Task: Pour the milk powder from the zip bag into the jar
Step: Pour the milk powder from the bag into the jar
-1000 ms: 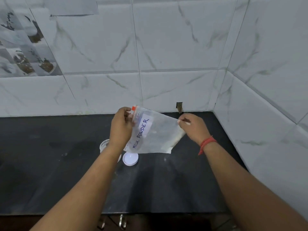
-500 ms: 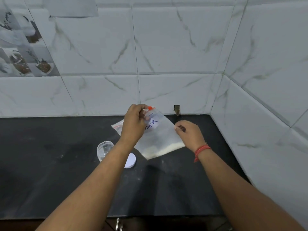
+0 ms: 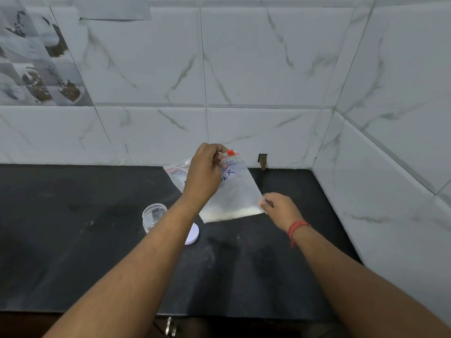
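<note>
Since a second ago the zip bag (image 3: 234, 191) swings from sideways to upright, powder settling at its bottom. The left hand (image 3: 203, 175) pinches its zipper end, the right hand (image 3: 280, 208) its lower corner. The open jar (image 3: 153, 216) waits on the tabletop (image 3: 73, 240) at eight o'clock of the bag, so pouring is not yet begun.

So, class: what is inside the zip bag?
A little white powder lies along the bottom edge of the zip bag. The left hand covers the bag's upper left, so anything there is hidden.

Black counter (image 3: 73, 264) with open clear jar (image 3: 153, 217) and white lid (image 3: 192, 236) just beside it.
</note>
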